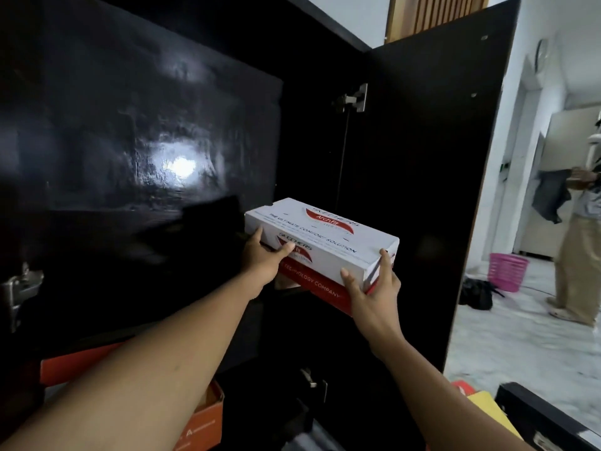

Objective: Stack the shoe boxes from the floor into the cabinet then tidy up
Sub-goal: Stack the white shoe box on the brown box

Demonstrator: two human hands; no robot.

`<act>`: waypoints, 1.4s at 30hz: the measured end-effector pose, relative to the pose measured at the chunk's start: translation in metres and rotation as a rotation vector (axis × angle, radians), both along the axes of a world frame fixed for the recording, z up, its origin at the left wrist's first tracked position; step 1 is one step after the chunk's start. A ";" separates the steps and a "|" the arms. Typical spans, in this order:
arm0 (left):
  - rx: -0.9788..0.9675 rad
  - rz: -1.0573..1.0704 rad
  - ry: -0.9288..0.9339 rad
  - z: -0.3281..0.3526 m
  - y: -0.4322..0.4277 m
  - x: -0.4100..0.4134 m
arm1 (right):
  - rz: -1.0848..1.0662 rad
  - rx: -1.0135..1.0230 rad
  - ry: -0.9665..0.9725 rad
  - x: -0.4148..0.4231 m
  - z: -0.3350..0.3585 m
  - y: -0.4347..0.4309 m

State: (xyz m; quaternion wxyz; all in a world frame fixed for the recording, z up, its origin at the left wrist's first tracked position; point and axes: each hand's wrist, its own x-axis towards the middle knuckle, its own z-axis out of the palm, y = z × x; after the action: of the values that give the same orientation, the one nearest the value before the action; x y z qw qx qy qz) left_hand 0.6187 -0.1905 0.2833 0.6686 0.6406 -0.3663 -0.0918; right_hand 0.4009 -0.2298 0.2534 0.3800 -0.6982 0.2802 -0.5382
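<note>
A white shoe box (325,236) with red and blue print and a red base is held up at the opening of the black cabinet (146,141). My left hand (265,258) grips its near left corner. My right hand (374,288) grips its near right corner, thumb on the long side and fingers on the end panel. The box is level and angled away to the left, toward the dark cabinet interior. An orange shoe box (81,362) sits lower in the cabinet, partly hidden by my left forearm.
The cabinet's black door (432,190) stands open on the right. Yellow, red and black boxes (487,408) lie on the floor at bottom right. Beyond the door, a person (579,249) stands near a pink basket (507,271) and a dark bag (476,292) on the pale floor.
</note>
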 end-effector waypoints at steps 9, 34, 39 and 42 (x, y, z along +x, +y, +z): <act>0.024 -0.048 -0.114 -0.012 -0.044 0.027 | -0.028 -0.044 -0.050 0.055 -0.010 -0.061; 0.232 0.099 -0.318 -0.038 -0.109 0.074 | 0.147 -0.168 0.348 0.158 -0.032 -0.134; 0.252 0.108 -0.286 -0.035 -0.101 0.062 | 0.190 -0.080 0.365 0.148 -0.020 -0.136; 0.232 0.092 -0.295 -0.042 -0.091 0.048 | 0.168 -0.038 0.337 0.132 -0.018 -0.140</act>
State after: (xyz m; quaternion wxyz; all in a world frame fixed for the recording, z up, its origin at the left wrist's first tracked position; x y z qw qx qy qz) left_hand 0.6662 -0.2811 0.2412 0.5327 0.7360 -0.4178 -0.0081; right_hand 0.5326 -0.3699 0.2353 0.3578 -0.8065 0.2706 -0.3852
